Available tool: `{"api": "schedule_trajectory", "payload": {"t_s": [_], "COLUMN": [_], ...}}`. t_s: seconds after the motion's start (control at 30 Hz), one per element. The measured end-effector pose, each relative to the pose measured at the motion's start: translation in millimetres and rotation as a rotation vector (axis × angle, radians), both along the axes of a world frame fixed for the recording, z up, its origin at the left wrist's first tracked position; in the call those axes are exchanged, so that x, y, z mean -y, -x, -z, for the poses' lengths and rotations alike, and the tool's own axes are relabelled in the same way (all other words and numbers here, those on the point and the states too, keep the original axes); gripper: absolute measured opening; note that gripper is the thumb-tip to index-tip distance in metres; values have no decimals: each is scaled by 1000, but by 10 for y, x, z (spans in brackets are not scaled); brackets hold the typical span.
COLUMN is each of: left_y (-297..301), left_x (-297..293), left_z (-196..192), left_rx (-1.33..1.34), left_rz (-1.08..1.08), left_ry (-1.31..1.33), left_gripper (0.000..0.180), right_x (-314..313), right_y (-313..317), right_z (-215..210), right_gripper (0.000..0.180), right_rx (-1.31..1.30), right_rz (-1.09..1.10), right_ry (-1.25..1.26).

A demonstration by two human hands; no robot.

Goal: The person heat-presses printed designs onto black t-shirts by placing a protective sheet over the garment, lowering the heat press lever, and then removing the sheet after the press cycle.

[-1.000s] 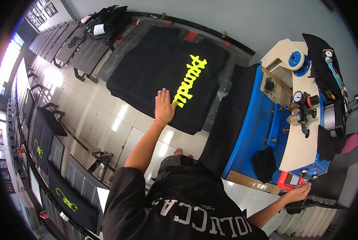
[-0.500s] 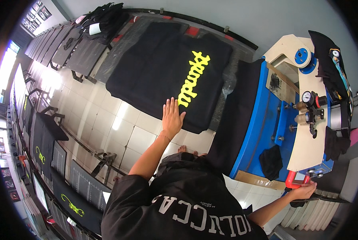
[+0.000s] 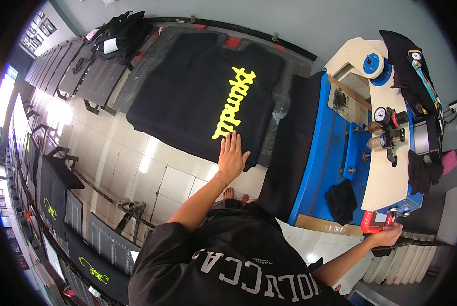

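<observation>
My left hand (image 3: 232, 157) lies flat with fingers stretched out on a black shirt (image 3: 172, 89), close to its near edge. Its fingertips touch the lower end of the bright yellow lettering (image 3: 234, 102) that runs across the cloth. At the right, my right hand (image 3: 386, 235) is closed round the red handle (image 3: 369, 224) of a blue and cream heat press (image 3: 384, 183). Part of the grip is hidden behind the fingers. Black cloth (image 3: 284, 153) hangs over the press's left side.
A small black cloth (image 3: 340, 201) rests on the blue part of the press. A pressure gauge (image 3: 380, 115) sits on its cream arm. Dark clothes are heaped (image 3: 119, 38) at the far left. Printing boards with black shirts (image 3: 93, 260) line the left side above a tiled floor (image 3: 152, 163).
My left hand has slid a little right and nearer along the shirt, past the end of the lettering. My right hand stays at the red handle. The whole view has shifted slightly.
</observation>
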State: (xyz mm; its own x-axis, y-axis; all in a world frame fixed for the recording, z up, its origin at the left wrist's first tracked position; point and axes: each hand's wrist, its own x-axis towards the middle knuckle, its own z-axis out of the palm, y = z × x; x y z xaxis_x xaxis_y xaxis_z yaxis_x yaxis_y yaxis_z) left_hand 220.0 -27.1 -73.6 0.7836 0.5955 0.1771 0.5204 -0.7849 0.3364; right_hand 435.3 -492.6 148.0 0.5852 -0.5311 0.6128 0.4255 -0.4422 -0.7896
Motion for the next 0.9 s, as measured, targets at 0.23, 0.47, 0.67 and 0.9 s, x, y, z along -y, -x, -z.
{"api": "schedule_trajectory", "payload": {"t_s": [0.23,0.47,0.67,0.9], "left_y": [-428,-641,-225,246], "left_x": [77,61,-736,-1324], "left_z": [54,-52,-252,66], "left_rx": [1,275,190,360], "left_rz": [333,467,-190,-118], "left_ry": [-52,45,-166,7], "left_gripper": [74,65,60,22], "right_x": [-4,-42,-25,-78], "right_y": [17,19,46,44], "right_z": [8,-19,-26,-40], "right_gripper": [34,35,35,34], "right_rx": [-12,-29,-11,-15], "right_rz": [8,18,13,24], "right_ry": [4,-11,-15,-88]}}
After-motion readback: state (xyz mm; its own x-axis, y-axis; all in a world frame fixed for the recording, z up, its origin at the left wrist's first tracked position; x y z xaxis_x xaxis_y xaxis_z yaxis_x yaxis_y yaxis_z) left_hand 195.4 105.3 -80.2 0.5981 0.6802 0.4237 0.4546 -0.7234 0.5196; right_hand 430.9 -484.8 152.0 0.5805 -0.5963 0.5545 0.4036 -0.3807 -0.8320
